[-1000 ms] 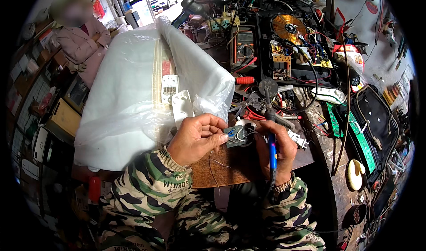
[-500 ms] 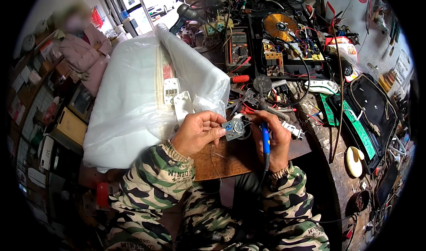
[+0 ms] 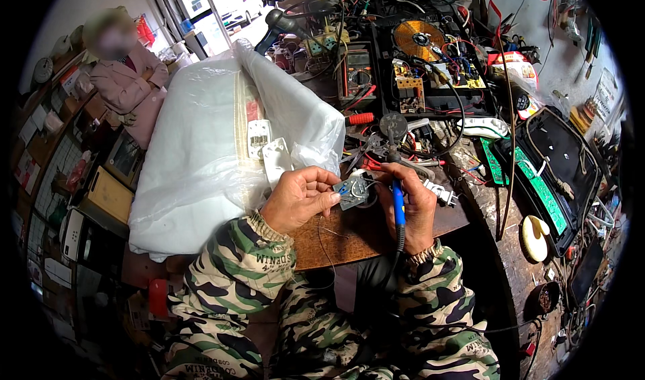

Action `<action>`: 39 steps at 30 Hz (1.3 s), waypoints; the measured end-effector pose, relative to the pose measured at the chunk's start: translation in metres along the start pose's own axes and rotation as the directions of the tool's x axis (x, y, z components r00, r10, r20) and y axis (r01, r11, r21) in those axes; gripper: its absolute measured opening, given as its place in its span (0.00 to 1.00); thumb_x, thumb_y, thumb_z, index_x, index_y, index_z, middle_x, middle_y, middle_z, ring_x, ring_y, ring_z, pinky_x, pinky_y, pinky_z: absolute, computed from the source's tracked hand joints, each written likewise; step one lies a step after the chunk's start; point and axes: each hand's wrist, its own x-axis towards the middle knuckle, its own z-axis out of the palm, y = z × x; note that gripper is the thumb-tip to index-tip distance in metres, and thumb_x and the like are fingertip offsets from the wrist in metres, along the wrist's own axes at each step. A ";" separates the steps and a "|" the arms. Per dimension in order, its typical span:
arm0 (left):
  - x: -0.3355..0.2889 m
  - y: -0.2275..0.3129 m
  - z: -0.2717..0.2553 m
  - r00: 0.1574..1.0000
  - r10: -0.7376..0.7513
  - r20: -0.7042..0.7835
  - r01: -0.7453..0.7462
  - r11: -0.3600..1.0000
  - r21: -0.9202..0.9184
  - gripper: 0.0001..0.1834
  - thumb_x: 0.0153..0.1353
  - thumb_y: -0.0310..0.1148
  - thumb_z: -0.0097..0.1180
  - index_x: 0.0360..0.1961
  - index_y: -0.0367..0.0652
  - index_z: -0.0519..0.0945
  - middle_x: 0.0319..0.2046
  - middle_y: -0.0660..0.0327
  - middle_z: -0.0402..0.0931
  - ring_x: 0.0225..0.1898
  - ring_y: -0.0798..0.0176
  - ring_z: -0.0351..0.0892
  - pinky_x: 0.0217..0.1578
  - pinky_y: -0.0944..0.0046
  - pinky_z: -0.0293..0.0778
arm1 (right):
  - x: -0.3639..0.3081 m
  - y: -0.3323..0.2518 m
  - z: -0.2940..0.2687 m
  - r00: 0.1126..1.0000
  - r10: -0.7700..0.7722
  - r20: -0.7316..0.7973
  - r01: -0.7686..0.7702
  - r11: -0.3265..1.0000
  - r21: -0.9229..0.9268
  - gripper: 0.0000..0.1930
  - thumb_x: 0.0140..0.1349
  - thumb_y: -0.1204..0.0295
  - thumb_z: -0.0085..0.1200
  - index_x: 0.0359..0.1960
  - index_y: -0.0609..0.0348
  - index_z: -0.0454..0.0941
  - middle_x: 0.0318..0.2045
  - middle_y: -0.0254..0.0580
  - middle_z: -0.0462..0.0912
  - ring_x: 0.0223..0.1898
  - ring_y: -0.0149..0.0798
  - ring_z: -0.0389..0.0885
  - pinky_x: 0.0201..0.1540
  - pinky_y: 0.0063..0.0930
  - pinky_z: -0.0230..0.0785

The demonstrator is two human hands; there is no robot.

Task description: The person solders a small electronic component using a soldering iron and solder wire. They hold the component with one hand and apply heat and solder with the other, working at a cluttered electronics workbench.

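Between the thumb and fingers of my left hand [image 3: 300, 197] is the edge of a small grey circuit board [image 3: 351, 193] with a blue wire and a pale wire on it. My right hand [image 3: 411, 205] grips a soldering iron [image 3: 400, 212] by its blue handle, its cable trailing down past my wrist. The iron's front end points away toward a dark round disc [image 3: 394, 126], and its tip is hard to make out among the clutter. A thin loose wire [image 3: 320, 240] hangs below my left hand over the wooden bench edge [image 3: 309, 249].
Left of the board lies a large plastic-wrapped white bundle [image 3: 188, 158] with opened white socket parts [image 3: 275, 159] on it. Beyond are a red-handled screwdriver [image 3: 359, 118], a multimeter [image 3: 357, 76] and an opened induction cooker [image 3: 420, 40]. A person [image 3: 127, 77] stands at far left.
The whole view has shifted slightly. Both hands keep nearly the same place and grip, with the board and iron barely moved.
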 end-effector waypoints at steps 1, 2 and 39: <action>0.000 0.000 0.000 1.000 0.003 -0.002 -0.003 1.000 0.001 0.15 0.64 0.26 0.61 0.49 0.28 0.76 0.33 0.59 0.80 0.29 0.73 0.79 0.32 0.73 0.78 | 0.000 0.000 0.000 1.000 0.010 0.002 -0.010 1.000 0.006 0.19 0.56 0.84 0.62 0.50 0.59 0.78 0.34 0.42 0.84 0.34 0.34 0.85 0.37 0.25 0.75; 0.001 0.000 0.000 1.000 -0.006 0.002 0.006 1.000 0.015 0.16 0.65 0.27 0.61 0.49 0.28 0.76 0.32 0.59 0.79 0.29 0.72 0.79 0.32 0.73 0.78 | -0.001 0.000 0.000 1.000 0.019 0.002 -0.019 1.000 0.010 0.19 0.56 0.84 0.62 0.50 0.59 0.78 0.34 0.42 0.84 0.34 0.34 0.85 0.37 0.25 0.75; 0.001 0.003 -0.004 0.999 -0.042 0.034 0.044 0.997 -0.059 0.18 0.65 0.30 0.61 0.50 0.28 0.74 0.29 0.60 0.77 0.27 0.73 0.76 0.26 0.77 0.71 | 0.000 0.000 0.000 1.000 -0.030 0.001 0.030 0.999 -0.030 0.19 0.55 0.84 0.62 0.50 0.60 0.78 0.35 0.43 0.84 0.34 0.37 0.84 0.38 0.26 0.75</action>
